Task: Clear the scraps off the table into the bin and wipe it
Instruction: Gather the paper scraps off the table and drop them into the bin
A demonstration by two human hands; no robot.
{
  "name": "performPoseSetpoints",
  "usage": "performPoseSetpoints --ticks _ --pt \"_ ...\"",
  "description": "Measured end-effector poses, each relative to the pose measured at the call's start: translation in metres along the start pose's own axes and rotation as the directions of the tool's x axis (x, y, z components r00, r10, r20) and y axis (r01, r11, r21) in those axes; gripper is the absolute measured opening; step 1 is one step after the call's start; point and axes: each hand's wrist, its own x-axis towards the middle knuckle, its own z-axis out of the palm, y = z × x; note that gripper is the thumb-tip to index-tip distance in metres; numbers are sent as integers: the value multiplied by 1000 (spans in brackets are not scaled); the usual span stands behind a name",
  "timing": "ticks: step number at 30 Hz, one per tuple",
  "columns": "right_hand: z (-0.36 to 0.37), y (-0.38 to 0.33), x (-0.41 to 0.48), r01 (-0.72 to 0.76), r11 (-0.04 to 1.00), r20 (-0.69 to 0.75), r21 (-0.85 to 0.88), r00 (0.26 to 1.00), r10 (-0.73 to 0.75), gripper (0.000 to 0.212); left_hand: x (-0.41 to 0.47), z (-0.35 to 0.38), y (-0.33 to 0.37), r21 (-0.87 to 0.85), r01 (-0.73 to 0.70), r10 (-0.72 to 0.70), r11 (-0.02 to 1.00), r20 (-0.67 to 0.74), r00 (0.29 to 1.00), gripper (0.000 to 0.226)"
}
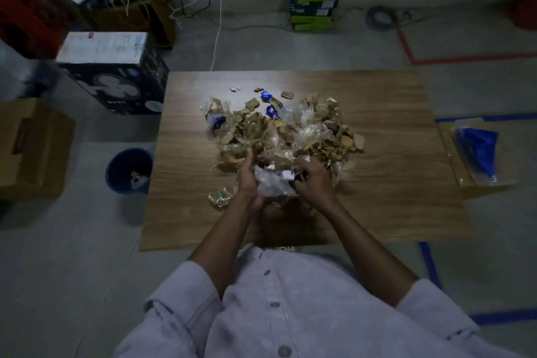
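A heap of scraps (pixel 279 128), torn brown cardboard, clear plastic and blue foil wrappers, lies in the middle of the wooden table (pixel 392 154). At the heap's near edge my left hand (pixel 247 180) and my right hand (pixel 315 180) close from both sides on a bundle of white paper and plastic scraps (pixel 273 183). One small crumpled scrap (pixel 220 197) lies apart, left of my left wrist. The blue bin (pixel 116 171) stands on the floor by the table's left edge, with a few scraps at its bottom.
A dark fan box (pixel 116 78) and a brown carton (pixel 29 148) stand on the floor to the left. On the right a cardboard tray holds a blue cloth (pixel 479 151) in clear wrap. More boxes and cables lie beyond the table's far side.
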Motion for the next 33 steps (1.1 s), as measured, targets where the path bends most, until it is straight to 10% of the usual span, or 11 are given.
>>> performPoseSetpoints --ticks 4,9,16,20,33 --pt "6 -7 -7 135 991 -7 21 991 -134 27 10 30 3 59 -14 9 998 88 996 43" --pt "2 -20 -10 -52 957 -95 285 992 82 58 24 41 -11 275 -45 73 960 -92 993 23" --pt "2 -20 -20 -159 621 9 767 972 237 69 25 56 -13 116 -85 122 990 -373 920 47" --pt "-1 -43 -10 -90 661 -102 745 964 247 86 -5 75 -26 108 -164 179 980 -146 973 36" --pt "-19 -62 26 12 772 -296 635 927 229 19 -20 82 -2 -163 -140 130 977 -70 989 31"
